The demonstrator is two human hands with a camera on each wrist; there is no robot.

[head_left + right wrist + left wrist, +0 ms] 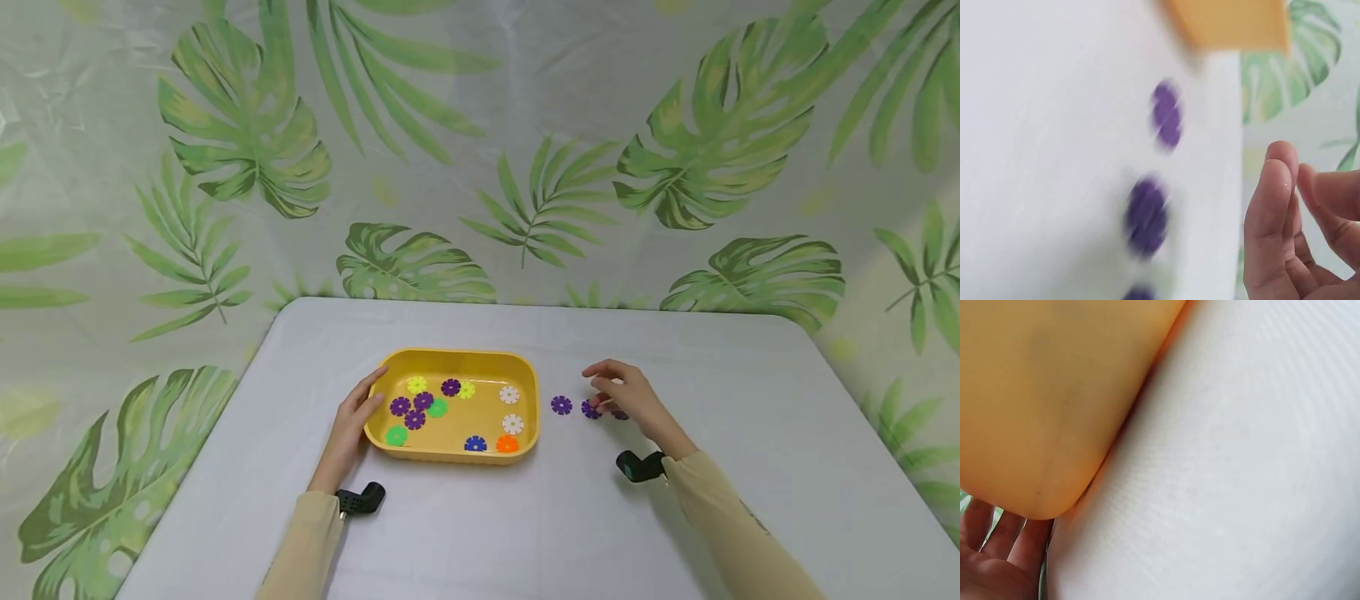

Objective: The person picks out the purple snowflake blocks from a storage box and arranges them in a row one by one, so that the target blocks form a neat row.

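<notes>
The left hand point(352, 425) holds the left end of a yellow tray point(450, 457), its thumb at the rim and several fingers against the outer wall. In the left wrist view those fingers point(1004, 534) show beside the tray's corner. Inside the tray lie notched plastic snowflake discs: several purple, two yellow-green, two green, two white, one blue point(476, 444) and one orange point(507, 444). Right of the tray, three purple snowflake discs point(561, 405) lie in a row. The right hand point(626, 394) hovers over that row, fingers loosely bent, with nothing visible between them.
A white cloth covers the table point(480, 533). Behind it hangs a pale curtain point(540, 100) printed with green leaves. Each wrist wears a black camera, the right one point(641, 467) close above the tabletop.
</notes>
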